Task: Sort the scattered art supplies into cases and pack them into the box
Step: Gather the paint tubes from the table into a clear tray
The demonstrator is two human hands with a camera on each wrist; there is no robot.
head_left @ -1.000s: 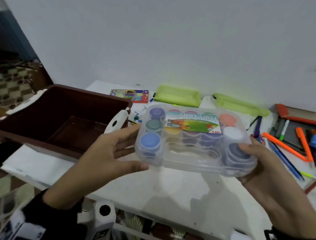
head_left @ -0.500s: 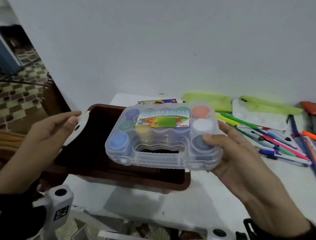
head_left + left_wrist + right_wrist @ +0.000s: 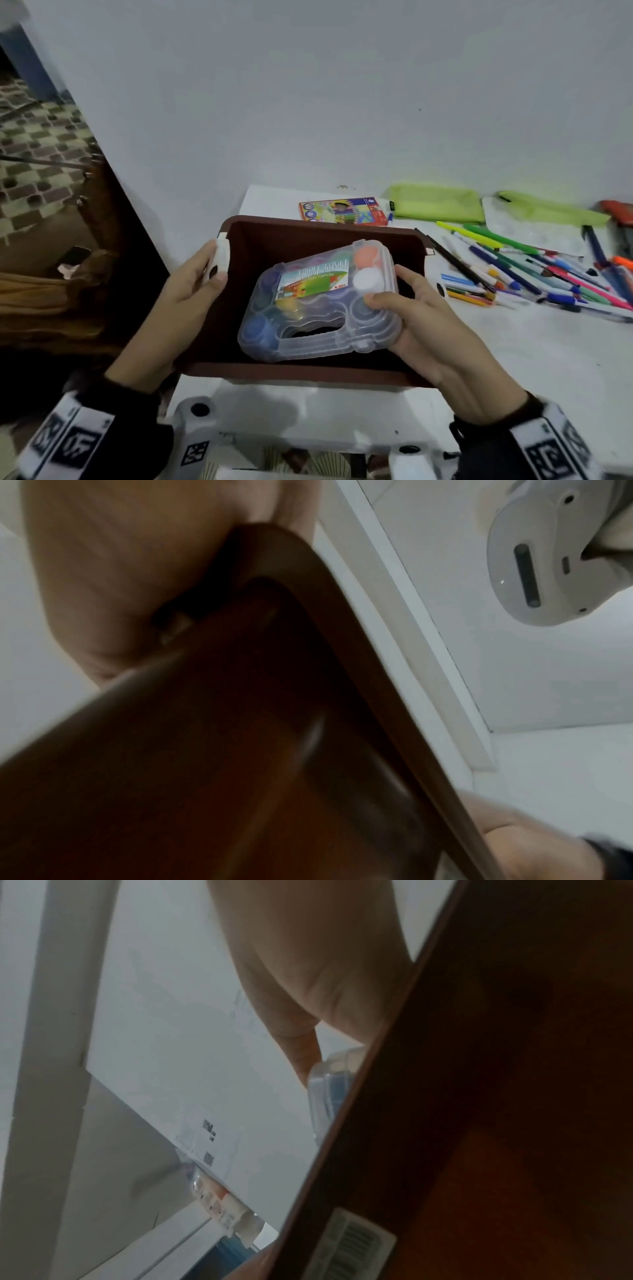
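A brown plastic box [image 3: 342,236] stands at the table's left end. My left hand [image 3: 214,269] grips its left rim, thumb on the white latch [image 3: 222,255]. Over the box's opening, my right hand [image 3: 394,291] holds a clear paint case [image 3: 318,305] by its right end, thumb on top. The case is tilted, its left end lower, and holds round colour pots under a printed label. In the left wrist view only my palm [image 3: 120,574] and the box wall [image 3: 240,750] show. The right wrist view shows a finger [image 3: 301,1047] on the case's corner [image 3: 325,1093] beside the box wall [image 3: 496,1096].
Several pens and markers [image 3: 513,274] lie scattered on the white table [image 3: 513,359] right of the box. Behind them lie two green pouches [image 3: 435,204], a crayon box [image 3: 342,212], a clear palette [image 3: 534,226] and an orange case [image 3: 616,209]. The table's left edge drops off by the box.
My right hand has lowered the paint case from above the box's front rim down into its opening and tilted it. My left hand, free before, has taken hold of the box's left rim.
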